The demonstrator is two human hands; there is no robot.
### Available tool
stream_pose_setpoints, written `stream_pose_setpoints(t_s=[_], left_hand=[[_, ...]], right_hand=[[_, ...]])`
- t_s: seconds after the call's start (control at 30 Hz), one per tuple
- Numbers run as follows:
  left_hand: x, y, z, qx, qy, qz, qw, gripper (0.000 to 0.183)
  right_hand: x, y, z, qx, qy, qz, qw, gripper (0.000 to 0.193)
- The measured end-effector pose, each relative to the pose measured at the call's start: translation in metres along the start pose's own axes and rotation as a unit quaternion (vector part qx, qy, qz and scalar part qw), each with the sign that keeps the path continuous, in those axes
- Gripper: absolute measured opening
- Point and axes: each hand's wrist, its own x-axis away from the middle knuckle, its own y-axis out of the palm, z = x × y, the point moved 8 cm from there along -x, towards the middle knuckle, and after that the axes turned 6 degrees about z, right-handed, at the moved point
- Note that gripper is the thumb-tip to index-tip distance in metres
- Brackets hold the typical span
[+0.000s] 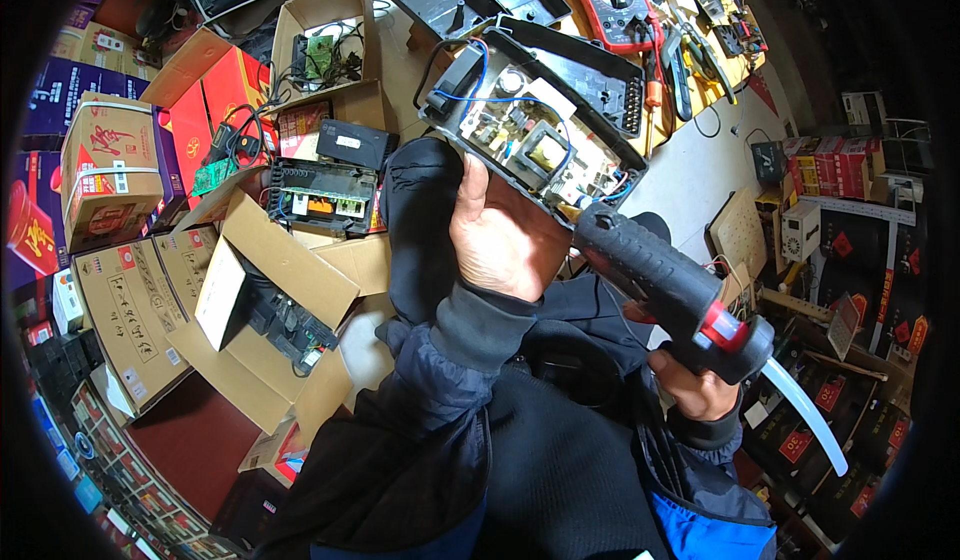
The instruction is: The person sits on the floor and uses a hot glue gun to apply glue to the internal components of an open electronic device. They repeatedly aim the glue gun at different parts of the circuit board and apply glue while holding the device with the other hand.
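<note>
My left hand [508, 242] is closed around the near edge of an open black plastic case [455, 110], thumb on its side. Inside sits a circuit board [545, 148] with several components and blue wires. In my right hand [695, 388] is a black hot glue gun [655, 275], its front end close to the case's right corner; I cannot make out whether they touch. A pale glue stick [812, 422] sticks out of the gun's back. Most of my right fingers are hidden behind the gun. A ribbed black cover [590, 75] lies just beyond the case.
On the wooden workbench at the back are a red multimeter [608, 10], pliers [680, 80] and small parts. Open cardboard boxes [285, 260] with electronics stand at the left, beside another opened black case [320, 200]. Stacked dark cartons [850, 310] line the right.
</note>
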Motion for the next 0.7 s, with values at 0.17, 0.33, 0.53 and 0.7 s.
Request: stream_pose_setpoints(t_s=[0.17, 0.33, 0.53, 0.7], left_hand=[[0.0, 0.0, -0.001, 0.005, -0.005, 0.002, 1.0, 0.076], [0.0, 0.002, -0.001, -0.004, -0.001, -0.005, 1.0, 0.075], [0.001, 0.002, -0.001, -0.006, -0.015, -0.004, 1.0, 0.076], [0.0, 0.002, -0.001, 0.001, -0.018, 0.002, 1.0, 0.077]], right_hand=[[0.003, -0.005, 0.004, 0.012, -0.038, -0.02, 0.999, 0.06], [0.004, -0.006, 0.009, -0.02, 0.002, 0.002, 1.0, 0.054], [0.001, 0.0, 0.009, -0.029, 0.048, 0.009, 0.998, 0.052], [0.002, -0.007, 0.002, 0.049, 0.025, -0.002, 0.999, 0.049]])
